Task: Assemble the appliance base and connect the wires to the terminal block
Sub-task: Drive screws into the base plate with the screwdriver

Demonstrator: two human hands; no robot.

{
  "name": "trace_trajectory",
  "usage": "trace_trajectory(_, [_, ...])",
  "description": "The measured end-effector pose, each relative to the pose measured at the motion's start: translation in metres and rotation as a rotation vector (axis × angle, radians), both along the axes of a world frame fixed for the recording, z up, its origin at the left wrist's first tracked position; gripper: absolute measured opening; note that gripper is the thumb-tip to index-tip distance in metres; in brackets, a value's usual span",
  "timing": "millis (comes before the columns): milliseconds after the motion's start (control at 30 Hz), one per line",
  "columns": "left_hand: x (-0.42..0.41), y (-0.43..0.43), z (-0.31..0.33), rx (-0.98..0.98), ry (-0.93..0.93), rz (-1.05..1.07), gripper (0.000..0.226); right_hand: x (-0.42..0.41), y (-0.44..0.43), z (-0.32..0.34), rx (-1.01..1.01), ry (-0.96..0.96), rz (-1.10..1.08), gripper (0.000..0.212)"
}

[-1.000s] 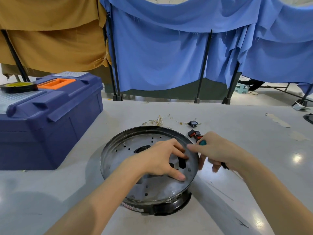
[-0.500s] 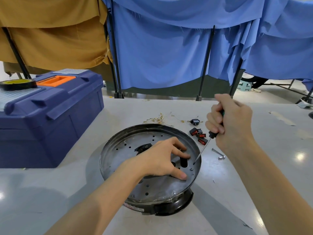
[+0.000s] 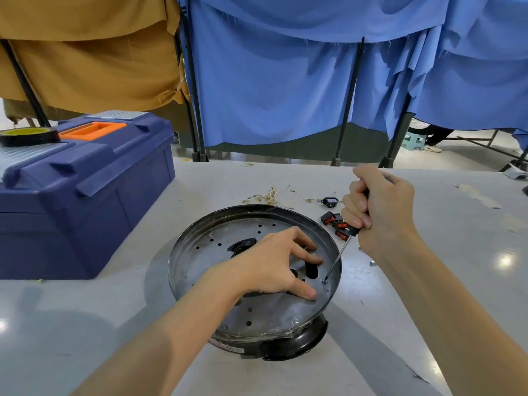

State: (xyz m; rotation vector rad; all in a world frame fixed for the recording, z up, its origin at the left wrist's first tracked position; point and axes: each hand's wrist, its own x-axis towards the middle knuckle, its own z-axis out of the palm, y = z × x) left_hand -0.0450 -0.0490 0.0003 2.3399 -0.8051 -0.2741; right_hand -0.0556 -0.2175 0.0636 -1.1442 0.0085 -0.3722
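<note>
The round appliance base [image 3: 217,252] lies upside down on the table, a perforated metal plate over a black plastic body. My left hand [image 3: 274,267] rests flat on the plate with spread fingers, holding it down. My right hand [image 3: 380,212] grips a screwdriver [image 3: 335,260] by its handle. The shaft slants down to the left and its tip sits on a small screw [image 3: 325,281] near the plate's right rim. Thin wires with gold terminals [image 3: 271,195] lie behind the base. Black and red rocker switches [image 3: 333,221] and a black socket part [image 3: 330,202] lie beside my right hand.
A large blue toolbox [image 3: 85,190] with an orange handle stands at the left, with a roll of black tape [image 3: 28,136] on its lid. Loose screws [image 3: 371,262] lie on the table under my right forearm. Blue and tan curtains hang behind the table.
My right hand rose from the base's rim, took an upright grip on the screwdriver and brought its tip down onto the screw. My left hand has stayed on the plate.
</note>
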Motion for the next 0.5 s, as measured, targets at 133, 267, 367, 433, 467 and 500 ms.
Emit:
trace_trajectory(133, [0.000, 0.000, 0.001, 0.002, -0.002, -0.002, 0.056, -0.002, 0.003, -0.001, -0.023, -0.007, 0.017, 0.053])
trace_trajectory(267, [-0.002, -0.001, 0.001, 0.004, 0.001, -0.002, 0.056, -0.005, 0.003, 0.001, -0.011, -0.011, 0.138, 0.046])
trace_trajectory(367, [-0.003, -0.001, 0.002, 0.009, 0.002, 0.001, 0.057, -0.008, -0.001, 0.006, -0.085, -0.020, 0.349, 0.038])
trace_trajectory(433, [-0.003, -0.001, 0.003, 0.023, -0.013, -0.009, 0.056, -0.009, -0.009, 0.013, -0.336, -0.036, 0.428, 0.038])
trace_trajectory(467, [-0.004, -0.002, 0.004, 0.026, -0.015, -0.012, 0.056, -0.011, -0.014, 0.018, -0.496, -0.049, 0.443, 0.040])
trace_trajectory(500, [-0.004, -0.002, 0.005, 0.029, -0.013, -0.011, 0.057, -0.013, -0.019, 0.023, -0.651, -0.063, 0.445, 0.042])
